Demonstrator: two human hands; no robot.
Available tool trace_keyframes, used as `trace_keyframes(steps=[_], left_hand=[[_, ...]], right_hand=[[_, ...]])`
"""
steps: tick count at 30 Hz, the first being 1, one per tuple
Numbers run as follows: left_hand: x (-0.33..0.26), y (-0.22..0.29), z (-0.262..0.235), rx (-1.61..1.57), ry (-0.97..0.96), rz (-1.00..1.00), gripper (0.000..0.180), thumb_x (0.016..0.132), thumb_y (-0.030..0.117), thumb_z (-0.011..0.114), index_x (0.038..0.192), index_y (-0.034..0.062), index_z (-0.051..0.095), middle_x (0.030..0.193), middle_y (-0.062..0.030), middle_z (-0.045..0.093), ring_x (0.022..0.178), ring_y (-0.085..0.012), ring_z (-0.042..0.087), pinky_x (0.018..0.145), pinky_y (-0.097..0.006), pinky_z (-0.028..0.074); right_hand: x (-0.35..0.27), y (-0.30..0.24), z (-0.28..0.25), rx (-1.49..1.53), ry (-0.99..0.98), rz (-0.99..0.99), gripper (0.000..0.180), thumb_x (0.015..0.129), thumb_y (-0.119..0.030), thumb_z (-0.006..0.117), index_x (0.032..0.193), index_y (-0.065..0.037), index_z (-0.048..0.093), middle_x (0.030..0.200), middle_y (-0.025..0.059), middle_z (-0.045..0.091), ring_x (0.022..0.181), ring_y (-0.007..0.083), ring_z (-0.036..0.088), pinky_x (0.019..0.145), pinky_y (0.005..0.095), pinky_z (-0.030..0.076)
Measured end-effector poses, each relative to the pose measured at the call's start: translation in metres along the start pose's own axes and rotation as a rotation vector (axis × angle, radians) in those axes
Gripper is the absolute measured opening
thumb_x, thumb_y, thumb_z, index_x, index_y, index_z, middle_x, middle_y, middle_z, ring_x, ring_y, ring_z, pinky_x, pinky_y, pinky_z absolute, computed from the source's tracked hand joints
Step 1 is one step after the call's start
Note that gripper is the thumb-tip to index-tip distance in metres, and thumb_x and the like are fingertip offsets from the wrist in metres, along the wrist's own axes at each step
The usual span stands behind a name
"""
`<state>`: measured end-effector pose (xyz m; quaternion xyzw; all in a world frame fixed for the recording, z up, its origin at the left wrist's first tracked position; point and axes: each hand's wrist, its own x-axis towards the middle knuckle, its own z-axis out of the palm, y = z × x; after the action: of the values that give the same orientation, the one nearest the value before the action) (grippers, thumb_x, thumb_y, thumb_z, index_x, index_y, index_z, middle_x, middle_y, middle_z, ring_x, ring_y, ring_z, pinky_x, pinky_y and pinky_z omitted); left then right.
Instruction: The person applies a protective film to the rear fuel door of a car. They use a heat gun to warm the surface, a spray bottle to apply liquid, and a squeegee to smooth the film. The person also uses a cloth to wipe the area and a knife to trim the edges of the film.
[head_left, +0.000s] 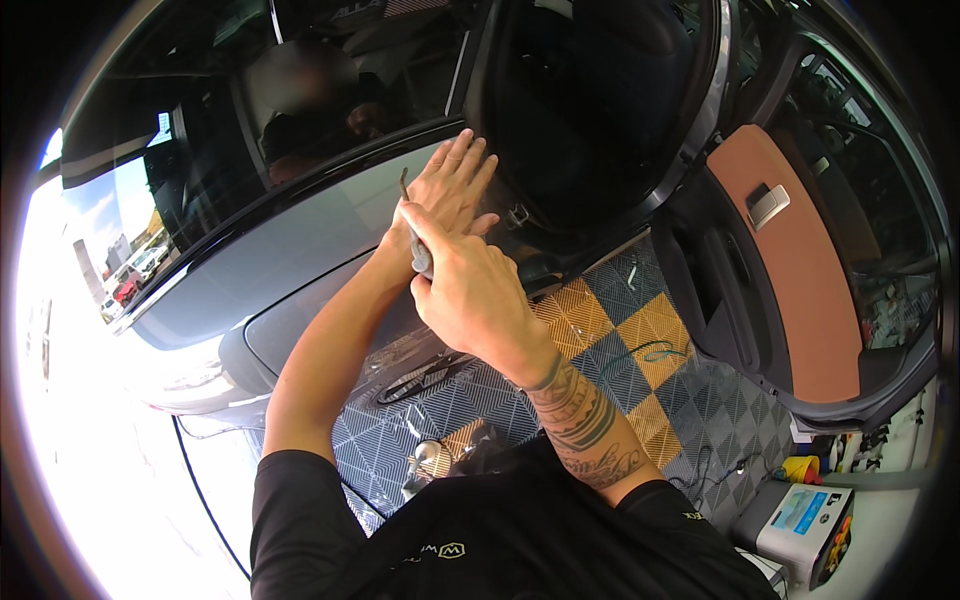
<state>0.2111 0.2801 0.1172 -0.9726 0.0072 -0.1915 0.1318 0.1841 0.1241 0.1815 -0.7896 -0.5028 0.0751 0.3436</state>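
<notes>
My left hand [455, 185] lies flat, fingers spread, on the grey car body panel [330, 215] below the dark side window, its fingertips by the edge of the door opening. Crossing over the left wrist, my right hand [480, 295] is closed round a small hand tool [420, 258] with a pale grey handle and a thin, bent metal tip. That tip points up beside the back of my left hand. Most of the handle's lower end is hidden by the right fingers. Whether the tip touches anything, I cannot tell.
The open car door [790, 270], with a reddish-brown inner panel, stands at the right. Grey and orange tiles [650, 340] cover the floor, where a green cord [655, 350] lies. A boxy machine with a screen [800, 510] is at lower right. Small items [430, 455] sit below the car.
</notes>
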Motion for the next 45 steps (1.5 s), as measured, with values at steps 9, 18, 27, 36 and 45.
trace_keyframes(steps=[9, 18, 27, 36, 45], left_hand=[[-0.002, 0.001, 0.007, 0.064, -0.004, -0.023, 0.077, 0.090, 0.059, 0.045, 0.145, 0.0056, 0.034, 0.151, -0.0146, 0.032, 0.145, -0.0291, 0.017, 0.119, -0.043, 0.018], [-0.002, 0.001, 0.008, 0.007, 0.049, -0.022, 0.073, 0.089, 0.053, 0.049, 0.142, 0.0035, 0.039, 0.149, -0.0160, 0.035, 0.144, -0.0313, 0.021, 0.118, -0.042, 0.020], [-0.001, 0.003, 0.003, 0.054, 0.003, -0.001, 0.069, 0.093, 0.051, 0.046, 0.142, 0.0046, 0.039, 0.151, -0.0137, 0.033, 0.145, -0.0283, 0.019, 0.119, -0.043, 0.018], [-0.004, -0.011, 0.011, -0.058, 0.069, 0.207, 0.057, 0.092, 0.044, 0.051, 0.130, 0.0018, 0.053, 0.147, -0.0139, 0.041, 0.142, -0.0260, 0.028, 0.117, -0.044, 0.024], [-0.003, -0.010, 0.009, -0.044, -0.023, 0.178, 0.059, 0.096, 0.046, 0.043, 0.135, 0.0023, 0.049, 0.149, -0.0155, 0.036, 0.144, -0.0271, 0.024, 0.119, -0.043, 0.020]], right_hand=[[0.001, 0.016, -0.012, -0.019, 0.080, 0.036, 0.064, 0.078, -0.006, 0.065, 0.138, -0.009, 0.043, 0.088, 0.0249, 0.066, 0.081, 0.0422, 0.066, 0.076, 0.0479, 0.053], [0.002, 0.017, -0.010, -0.018, 0.081, 0.021, 0.064, 0.079, -0.007, 0.065, 0.139, -0.008, 0.043, 0.084, 0.0236, 0.066, 0.078, 0.0418, 0.066, 0.074, 0.0483, 0.054], [0.000, 0.011, -0.008, 0.009, -0.004, 0.029, 0.066, 0.079, -0.007, 0.066, 0.140, -0.006, 0.042, 0.082, 0.0237, 0.066, 0.076, 0.0426, 0.066, 0.072, 0.0483, 0.054], [0.003, 0.007, -0.004, -0.015, -0.029, 0.042, 0.068, 0.078, -0.008, 0.066, 0.141, -0.007, 0.041, 0.083, 0.0249, 0.066, 0.077, 0.0434, 0.066, 0.074, 0.0491, 0.054], [0.006, 0.014, -0.004, -0.021, 0.049, 0.008, 0.067, 0.078, -0.007, 0.065, 0.140, -0.009, 0.041, 0.083, 0.0259, 0.065, 0.077, 0.0408, 0.067, 0.072, 0.0469, 0.055]])
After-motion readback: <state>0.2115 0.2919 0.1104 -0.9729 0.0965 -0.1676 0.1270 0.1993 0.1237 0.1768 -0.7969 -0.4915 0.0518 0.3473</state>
